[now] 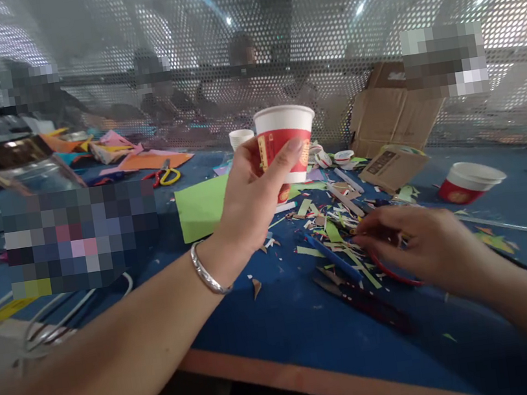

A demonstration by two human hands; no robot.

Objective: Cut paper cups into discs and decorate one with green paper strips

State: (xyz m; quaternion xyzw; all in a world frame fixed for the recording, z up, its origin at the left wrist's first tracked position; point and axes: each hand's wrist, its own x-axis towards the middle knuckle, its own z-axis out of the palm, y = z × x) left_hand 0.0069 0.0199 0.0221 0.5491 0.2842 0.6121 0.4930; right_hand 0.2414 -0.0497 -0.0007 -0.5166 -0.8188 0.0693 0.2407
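My left hand (253, 192) is raised above the blue table (280, 313), fingers wrapped round a red and white paper cup (287, 135) held upright. A silver bangle (207, 272) circles that wrist. My right hand (422, 244) is low over a litter of paper scraps (334, 227), fingers curled in a pinch on a thin red ring-like strip (394, 274). A blue pen-like stick (333, 256) lies just left of that hand.
A green paper sheet (201, 206), yellow-handled scissors (165, 173), a second cup on its side (467, 182), a small white cup (240, 137) and torn cardboard boxes (390, 121) lie about. A perforated screen stands behind; people sit beyond it. The table's orange front edge (318, 379) is near.
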